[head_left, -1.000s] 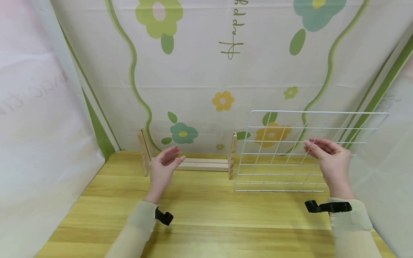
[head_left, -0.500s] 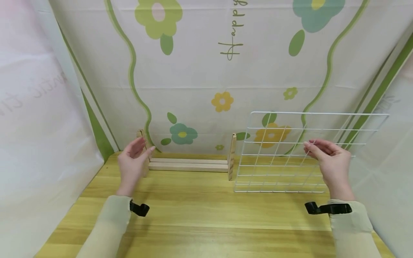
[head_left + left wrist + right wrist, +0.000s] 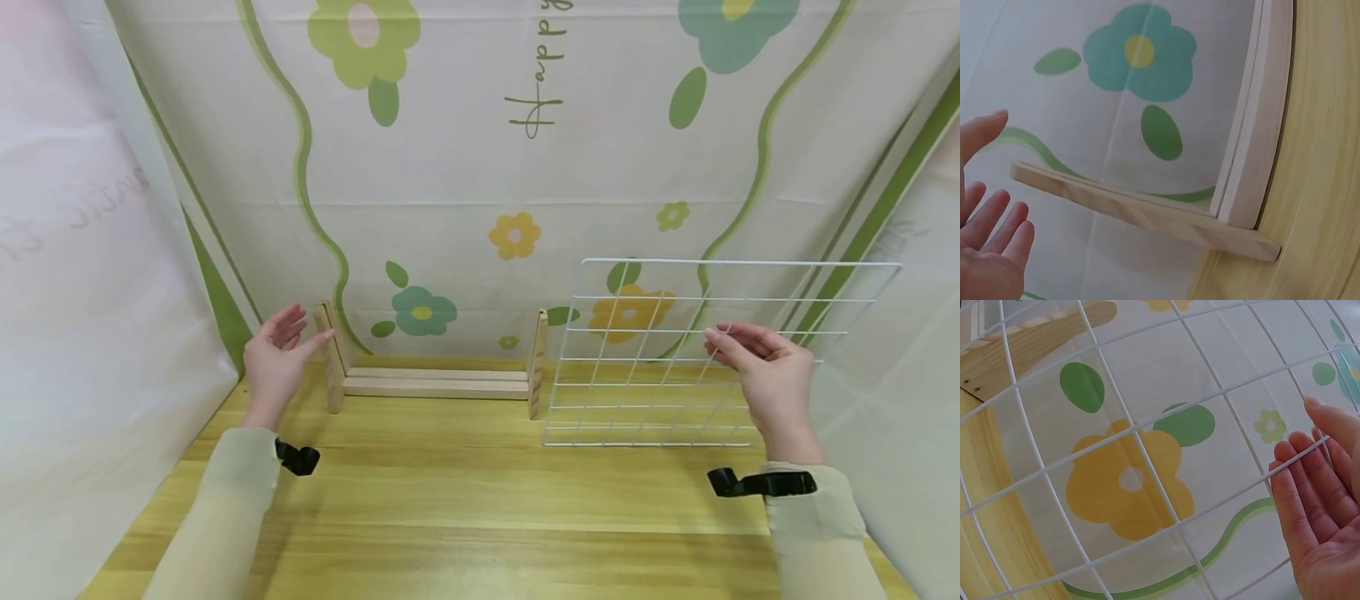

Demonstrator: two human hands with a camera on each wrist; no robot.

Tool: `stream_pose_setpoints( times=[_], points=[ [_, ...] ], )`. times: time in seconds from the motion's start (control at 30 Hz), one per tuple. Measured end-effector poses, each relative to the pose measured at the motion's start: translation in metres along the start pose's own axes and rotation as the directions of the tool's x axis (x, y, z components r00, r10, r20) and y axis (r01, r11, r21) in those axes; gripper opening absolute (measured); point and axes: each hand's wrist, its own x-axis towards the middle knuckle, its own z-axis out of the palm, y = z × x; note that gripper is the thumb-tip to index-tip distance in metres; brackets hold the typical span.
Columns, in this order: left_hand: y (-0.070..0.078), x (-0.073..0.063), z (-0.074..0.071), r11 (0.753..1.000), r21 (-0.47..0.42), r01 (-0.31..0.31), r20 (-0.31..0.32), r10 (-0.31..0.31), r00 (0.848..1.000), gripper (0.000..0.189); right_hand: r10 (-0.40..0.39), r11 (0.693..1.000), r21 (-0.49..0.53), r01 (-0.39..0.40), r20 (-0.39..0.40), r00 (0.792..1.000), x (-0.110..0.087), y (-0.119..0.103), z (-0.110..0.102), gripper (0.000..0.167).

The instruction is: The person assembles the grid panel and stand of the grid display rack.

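On the table's far side stands a pale wooden rack (image 3: 435, 388), a low bar between two uprights. My left hand (image 3: 276, 367) hovers beside its left upright (image 3: 331, 358), thumb and fingers spread and holding nothing; in the left wrist view a gap shows between the hand (image 3: 991, 250) and that upright (image 3: 1147, 209). To the right, a white wire grid panel (image 3: 637, 384) stands tilted, its lower edge at the tabletop. My right hand (image 3: 768, 375) pinches a wire near its right part. The right wrist view shows fingers (image 3: 1319, 487) around the grid's wire (image 3: 1177, 521).
The wooden tabletop (image 3: 480, 500) runs toward me. A flower-printed cloth (image 3: 420, 183) hangs close behind the rack, with more cloth at the left side (image 3: 97, 292) and the right side (image 3: 900, 358). The rack's right upright (image 3: 537, 367) is close to the grid's left edge.
My left hand has moved left, from over the rack's bar, past the left upright to its outer side. The right hand and the wire grid panel have stayed almost still.
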Motion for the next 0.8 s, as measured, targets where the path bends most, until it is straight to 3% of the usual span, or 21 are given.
stream_pose_setpoints(
  times=[0.13, 0.33, 0.8],
  points=[
    [-0.008, 0.012, -0.001, 0.999, 0.046, 0.006, 0.063, -0.009, 0.998, 0.086, 0.001, 1.0, 0.0, -0.001, 0.001, 1.0, 0.0, -0.001, 0.0, 0.038],
    [-0.02, 0.031, 0.001, 0.998, 0.02, 0.052, 0.121, -0.054, 0.991, 0.087, 0.007, 1.0, -0.01, -0.006, 0.011, 1.0, 0.0, -0.001, -0.001, 0.037],
    [-0.032, 0.049, 0.005, 0.99, 0.078, 0.116, 0.229, -0.131, 0.965, 0.085, -0.009, 1.0, -0.018, 0.009, 0.013, 1.0, -0.003, -0.001, -0.001, 0.032]
  ],
)
